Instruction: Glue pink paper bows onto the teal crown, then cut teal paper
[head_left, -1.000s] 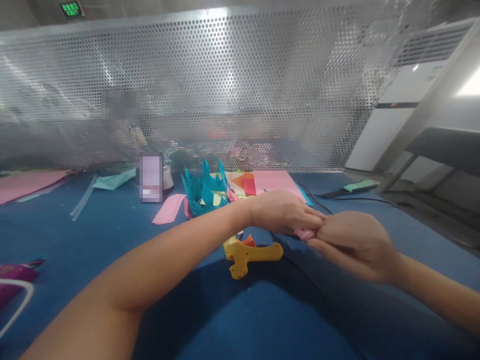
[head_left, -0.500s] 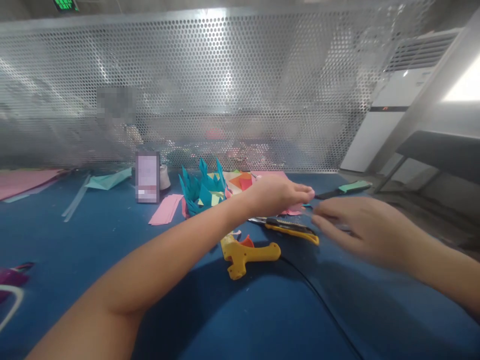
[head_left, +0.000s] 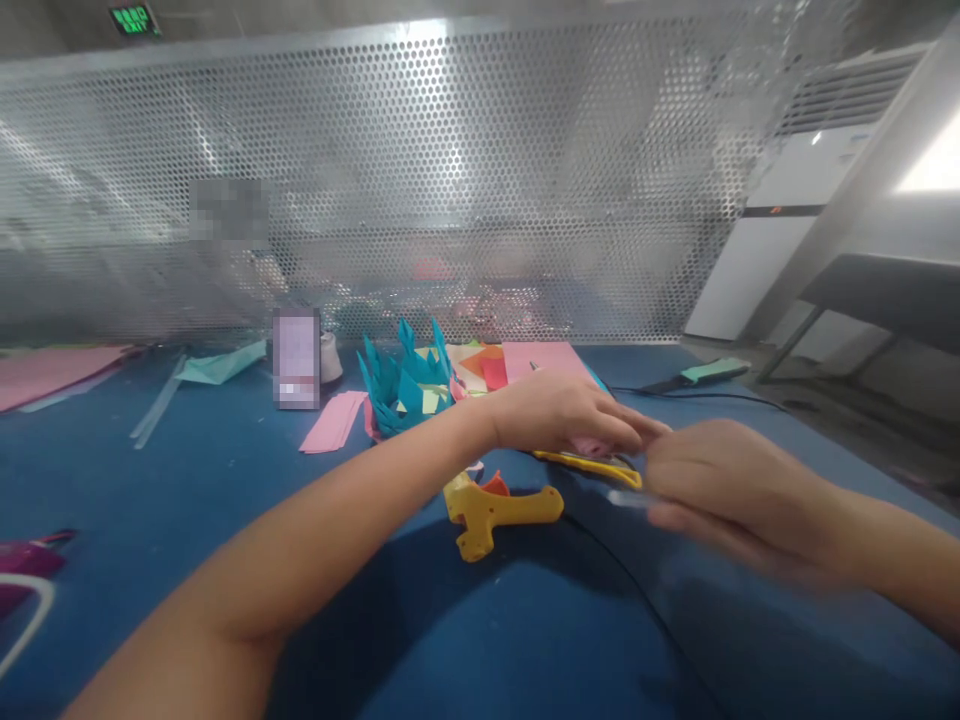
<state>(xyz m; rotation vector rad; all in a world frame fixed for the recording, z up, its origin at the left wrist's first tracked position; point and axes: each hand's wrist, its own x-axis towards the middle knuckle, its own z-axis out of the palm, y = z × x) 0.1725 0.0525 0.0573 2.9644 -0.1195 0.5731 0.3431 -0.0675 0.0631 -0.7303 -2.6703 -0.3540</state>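
My left hand (head_left: 559, 408) reaches across the table with its fingers closed on a small piece of pink paper (head_left: 590, 447), mostly hidden under the palm. Close beside its fingertips is my right hand (head_left: 739, 492), slightly blurred, its fingers closed around a thin, pale, see-through stick (head_left: 628, 498) that pokes out to the left. Below the hands lies a yellow hot glue gun (head_left: 510, 507) with an orange trigger and a black cord. A yellow utility knife (head_left: 592, 467) rests beneath my left hand, partly covered by it.
A blue folded-paper piece with points (head_left: 405, 385) stands behind my left forearm. Nearby are pink strips (head_left: 334, 422), a phone (head_left: 297, 360), a white roll (head_left: 330, 360) and pink sheets (head_left: 540, 358). A green-handled tool (head_left: 709, 371) lies right; a perforated metal screen (head_left: 450, 200) borders the table.
My right hand pulled away from the left hand, then came back beside it, now with the pale stick showing. My left hand lifted slightly and lowered again, keeping the pink paper.
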